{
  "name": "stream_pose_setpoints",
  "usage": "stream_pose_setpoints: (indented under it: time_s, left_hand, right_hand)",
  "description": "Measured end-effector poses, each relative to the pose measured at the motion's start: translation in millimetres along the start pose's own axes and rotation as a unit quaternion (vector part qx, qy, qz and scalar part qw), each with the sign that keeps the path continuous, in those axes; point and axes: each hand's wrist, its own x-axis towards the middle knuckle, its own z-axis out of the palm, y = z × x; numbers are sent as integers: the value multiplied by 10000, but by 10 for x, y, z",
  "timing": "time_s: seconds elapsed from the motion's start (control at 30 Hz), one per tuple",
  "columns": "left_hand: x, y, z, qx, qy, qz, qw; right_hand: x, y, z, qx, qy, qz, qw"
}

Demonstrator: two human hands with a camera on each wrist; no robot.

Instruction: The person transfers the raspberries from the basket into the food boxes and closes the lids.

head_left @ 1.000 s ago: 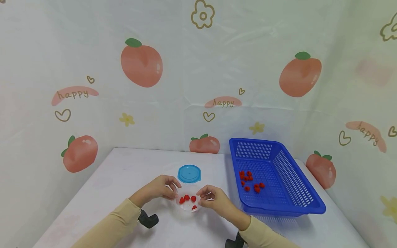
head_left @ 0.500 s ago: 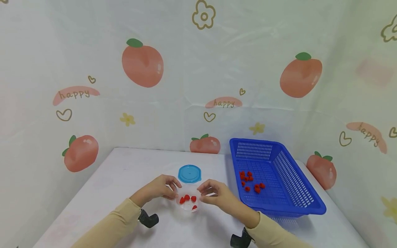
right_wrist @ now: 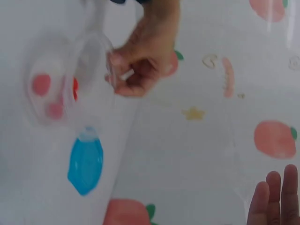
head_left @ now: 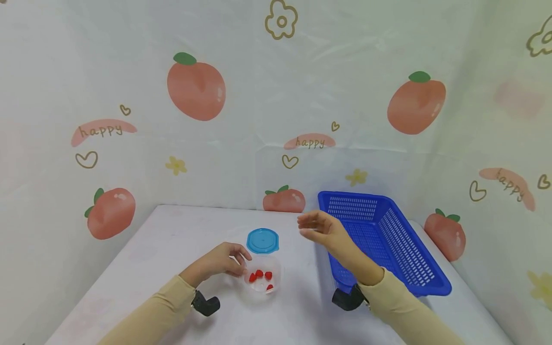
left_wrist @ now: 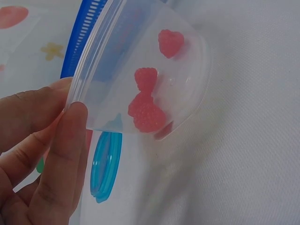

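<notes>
My left hand (head_left: 222,262) pinches the rim of a clear plastic container (left_wrist: 192,89) between thumb and fingers. The container stands on the white table and holds several red raspberries (left_wrist: 150,117) on its bottom. My right hand (head_left: 329,237) is raised in the air, fingers extended and holding nothing. In the head view it overlaps the left side of a blue plastic basket (head_left: 396,239), and that arm hides most of the red berries lying inside. Just behind the container, a blue lid (head_left: 263,241) lies flat on the table.
The basket takes up the right part of the white table (head_left: 181,230). A light cloth backdrop (head_left: 241,96) printed with fruit, hearts and flowers hangs behind and along the sides.
My right hand has left the container's right side and moved up and to the right, in front of the basket. The left hand, container and lid have stayed in place.
</notes>
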Motion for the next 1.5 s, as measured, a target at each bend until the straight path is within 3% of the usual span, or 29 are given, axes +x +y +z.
stream_pose_setpoints:
  time_s: [0.43, 0.67, 0.83, 1.1, 1.5]
  left_hand:
    - [8, -9, 4, 96, 81, -54, 9999]
    - [6, -9, 0, 57, -3, -7, 10000]
    - [6, -16, -7, -9, -37, 42, 10000]
    - [9, -20, -10, -34, -57, 62, 10000]
    - [-4, -9, -10, 29, -58, 67, 10000]
  right_hand:
    - [402, 5, -747, -131, 808, 19, 9966]
    - [393, 231, -1100, -366, 1032, -101, 9939]
    - [349, 463, -1321, -747, 1138, 170, 9905]
    - [229, 754, -1573, -1652, 931, 999, 9768]
    - [62, 1006, -1720, -1631, 133, 1716, 9715]
